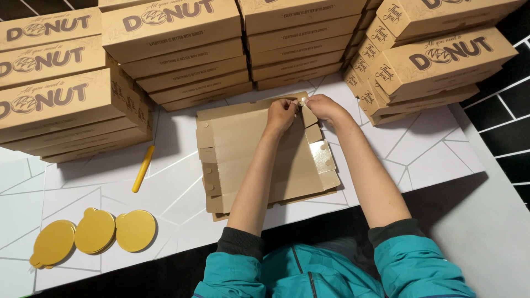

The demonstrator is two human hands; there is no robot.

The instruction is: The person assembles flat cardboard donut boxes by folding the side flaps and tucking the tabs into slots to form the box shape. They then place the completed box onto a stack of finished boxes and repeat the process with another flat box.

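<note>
Stacked brown boxes (pixel 52 83) wall the table's far edge. At left lie 3 gold discs (pixel 94 232) and a yellow stick (pixel 143 168). In the middle, flat cardboard sheets (pixel 248 154) lie piled; left hand (pixel 280 115) and right hand (pixel 323 107) pinch the top sheet's far flap (pixel 307 116), fingertips nearly touching.

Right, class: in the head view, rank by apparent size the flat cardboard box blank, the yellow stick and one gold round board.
1. Flat cardboard box blank, clearly largest.
2 and 3. Yellow stick and gold round board: the stick is longer but thin, the board wider, so I won't rank them.
</note>
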